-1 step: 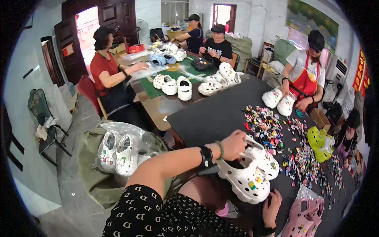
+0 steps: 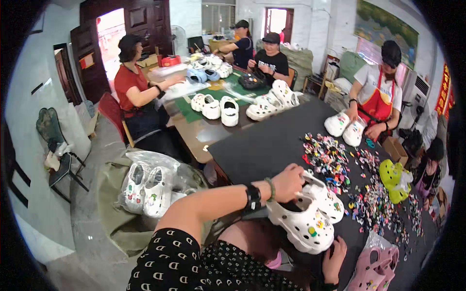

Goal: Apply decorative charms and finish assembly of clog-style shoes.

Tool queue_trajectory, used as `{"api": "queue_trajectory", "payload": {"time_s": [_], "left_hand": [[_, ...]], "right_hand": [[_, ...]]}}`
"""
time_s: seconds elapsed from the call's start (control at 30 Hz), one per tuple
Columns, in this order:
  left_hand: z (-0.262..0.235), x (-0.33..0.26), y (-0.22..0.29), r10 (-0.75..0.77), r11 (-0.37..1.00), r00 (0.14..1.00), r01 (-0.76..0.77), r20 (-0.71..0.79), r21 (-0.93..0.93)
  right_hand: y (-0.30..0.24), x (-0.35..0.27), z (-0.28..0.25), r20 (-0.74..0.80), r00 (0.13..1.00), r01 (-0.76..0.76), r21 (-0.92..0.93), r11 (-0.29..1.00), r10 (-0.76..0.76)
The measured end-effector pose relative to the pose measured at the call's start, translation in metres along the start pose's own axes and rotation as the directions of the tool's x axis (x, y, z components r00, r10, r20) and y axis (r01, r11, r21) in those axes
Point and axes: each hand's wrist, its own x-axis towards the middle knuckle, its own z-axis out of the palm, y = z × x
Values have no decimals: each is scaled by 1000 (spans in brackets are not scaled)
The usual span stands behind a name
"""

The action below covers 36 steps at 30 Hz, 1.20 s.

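Observation:
My left hand [image 2: 289,182], with a black wristband and a green bracelet, is shut on the heel strap of a white clog [image 2: 310,223]. A second white clog [image 2: 330,199] lies against it. Both carry small coloured charms and sit at the near edge of the black table [image 2: 262,145]. My right hand [image 2: 336,259] comes up from below the table edge, its fingers against the underside of the near clog. A wide scatter of small coloured charms [image 2: 335,162] lies just beyond the clogs.
Pink clogs [image 2: 374,271] lie at the near right and lime-green clogs [image 2: 394,177] further right. A person in a red apron [image 2: 378,97] handles white clogs [image 2: 344,128]. Three other people sit at a far table with more white clogs [image 2: 228,110]. A clear bag of clogs [image 2: 148,189] lies on the floor.

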Motion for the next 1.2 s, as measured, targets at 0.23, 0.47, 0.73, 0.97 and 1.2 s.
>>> {"api": "queue_trajectory", "payload": {"time_s": [0.23,0.47,0.73,0.97,1.2], "left_hand": [[-49,-44,-8,-144,989,976,137,-164,-55],[-67,-62,-128,-439,882,872,464,-218,77],[-74,-12,-324,-790,460,370,885,-488,-73],[-16,-68,-274,-656,667,506,736,-560,-116],[-5,-219,-136,-868,452,377,870,-324,-197]], "right_hand": [[-35,5,-27,-57,989,128,-88,988,-133],[-43,14,-26,-30,998,42,-146,988,-47],[-51,15,-24,-11,1000,-11,-154,988,9],[-49,18,-22,-9,1000,22,-165,986,-24],[-41,16,-20,-20,998,54,-174,983,-58]]}}
